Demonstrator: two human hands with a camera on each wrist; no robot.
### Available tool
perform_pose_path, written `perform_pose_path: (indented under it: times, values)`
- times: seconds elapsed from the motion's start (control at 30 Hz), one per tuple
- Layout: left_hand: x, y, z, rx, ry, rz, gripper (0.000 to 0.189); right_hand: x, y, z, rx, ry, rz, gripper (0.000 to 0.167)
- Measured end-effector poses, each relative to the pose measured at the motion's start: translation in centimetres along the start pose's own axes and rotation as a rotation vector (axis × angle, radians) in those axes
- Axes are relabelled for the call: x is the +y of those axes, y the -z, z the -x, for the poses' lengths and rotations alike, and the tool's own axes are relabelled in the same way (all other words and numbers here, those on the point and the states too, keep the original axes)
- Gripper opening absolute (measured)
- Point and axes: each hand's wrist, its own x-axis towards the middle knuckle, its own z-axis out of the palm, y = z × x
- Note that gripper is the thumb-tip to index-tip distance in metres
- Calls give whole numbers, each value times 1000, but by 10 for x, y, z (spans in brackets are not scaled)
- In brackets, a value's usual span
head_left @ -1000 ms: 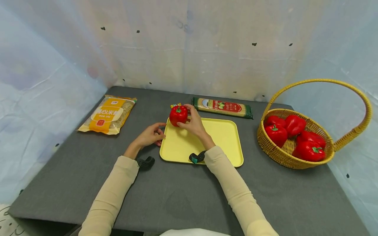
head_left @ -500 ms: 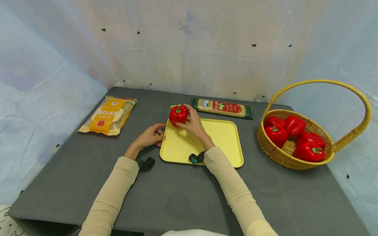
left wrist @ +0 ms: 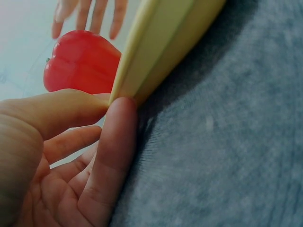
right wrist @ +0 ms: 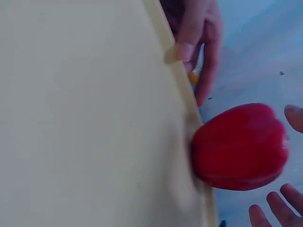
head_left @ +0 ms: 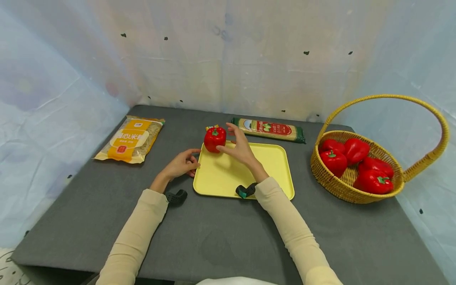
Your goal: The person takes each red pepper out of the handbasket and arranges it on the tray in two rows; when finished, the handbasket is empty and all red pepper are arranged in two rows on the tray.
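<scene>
A red bell pepper (head_left: 215, 139) stands with its stem up in the far left corner of the yellow tray (head_left: 221, 180). My left hand (head_left: 181, 163) pinches the tray's left rim between thumb and forefinger, as the left wrist view shows closely (left wrist: 123, 101). To the right of the pepper, my right hand (head_left: 243, 150) is spread with thumb and fingers apart. In the right wrist view a gap shows between the pepper (right wrist: 240, 147) and those fingertips (right wrist: 279, 208), and nothing is in that hand.
A wicker basket (head_left: 329, 186) with several red peppers and a tall handle stands at the right. Behind the tray lie a long green-ended packet (head_left: 270, 130) and a small yellow packet (head_left: 211, 127). An orange-labelled bag (head_left: 130, 138) lies at the far left.
My right hand has let go of the pepper, opened its fingers and moved slightly right. The pepper has stayed in the tray's corner, and the left hand has kept its place.
</scene>
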Motion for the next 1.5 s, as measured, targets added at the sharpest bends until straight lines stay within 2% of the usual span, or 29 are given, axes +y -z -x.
perform_pose_path:
  times: [0.27,0.4,0.53,0.67,0.87,1.03,1.13,1.33,1.5]
  values:
    - [-1,1,-2,1,-19,2,56,-56,36,24,-40,75,19,63]
    - [-10,2,-9,1,-23,10,56,-69,58,37,-11,121,28,57]
    - [-24,2,-17,9,-25,16,57,-73,84,52,49,194,37,53]
    - [-27,2,-18,19,-24,-1,57,-73,114,67,136,253,111,50]
    - [-28,3,-15,22,-27,-22,56,-67,159,88,299,266,192,45]
    - [-27,3,-15,22,-31,-24,56,-62,195,103,416,231,209,40]
    - [-26,3,-15,18,-31,-22,56,-56,215,110,477,179,219,38]
    - [-27,3,-15,15,-35,-18,56,-32,257,117,588,7,238,39]
    - [-29,4,-16,7,-29,-8,58,-12,288,119,631,-132,274,39]
